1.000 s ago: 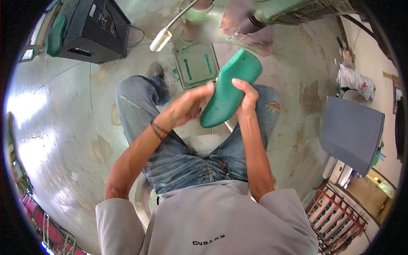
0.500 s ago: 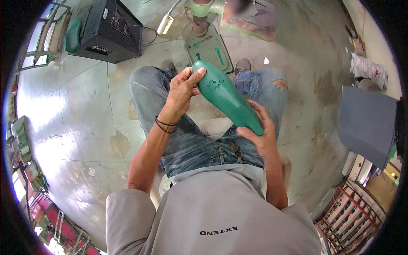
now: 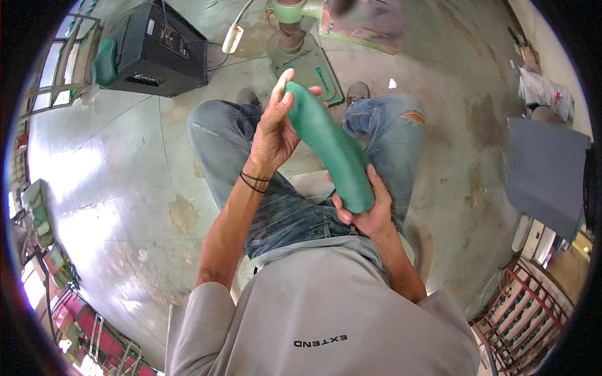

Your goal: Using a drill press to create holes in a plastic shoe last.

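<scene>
A long, smooth green shoe last is held over my lap, slanting from upper left to lower right. Around its upper end are the fingers of my left hand, thumb on the near side and fingers reaching behind. My right hand cups the lower end from below, with its thumb along the left side and its fingers on the right. The dotted marks seen earlier on the last are out of sight now.
Beyond my feet stands a green machine base with a flat pinkish box beside it. A white lamp hangs near a black speaker box at the far left. To the right are a grey panel and a red rack.
The shoe last has been turned in my hands, so its dotted face no longer shows, and it stands steeper. My right hand has moved down and left under its lower end.
</scene>
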A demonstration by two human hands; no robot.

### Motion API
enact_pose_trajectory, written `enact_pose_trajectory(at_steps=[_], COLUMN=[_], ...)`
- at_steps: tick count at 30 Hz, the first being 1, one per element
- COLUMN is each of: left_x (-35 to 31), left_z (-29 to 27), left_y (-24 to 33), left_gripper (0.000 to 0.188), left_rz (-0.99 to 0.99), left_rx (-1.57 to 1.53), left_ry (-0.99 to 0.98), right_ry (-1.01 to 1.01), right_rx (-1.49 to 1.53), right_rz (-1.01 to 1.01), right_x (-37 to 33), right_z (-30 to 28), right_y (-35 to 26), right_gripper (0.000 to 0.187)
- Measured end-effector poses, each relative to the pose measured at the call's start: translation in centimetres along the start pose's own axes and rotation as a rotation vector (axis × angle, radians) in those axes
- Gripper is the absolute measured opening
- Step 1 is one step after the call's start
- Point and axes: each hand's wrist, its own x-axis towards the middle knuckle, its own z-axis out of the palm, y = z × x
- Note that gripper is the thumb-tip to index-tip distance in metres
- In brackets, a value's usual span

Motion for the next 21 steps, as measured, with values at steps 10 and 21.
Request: enact_pose_trajectory(at_steps=[10, 21], left_x=[2.0, 1.2], left_z=[0.0, -0.1], left_y=[-1.4, -2.7], left_gripper=[0.046, 0.032], left_rz=[-0.11, -0.097], left_rx=[0.215, 0.342], left_ry=[0.256, 0.293], right_ry=[-0.071, -0.021], right_rx=[0.465, 0.551], right_rz=[0.052, 0.071], right_x=[-0.2, 0.4], right_z=[-2.8, -2.2], right_y=[0.5, 0.3], right_gripper=[0.075, 0.07])
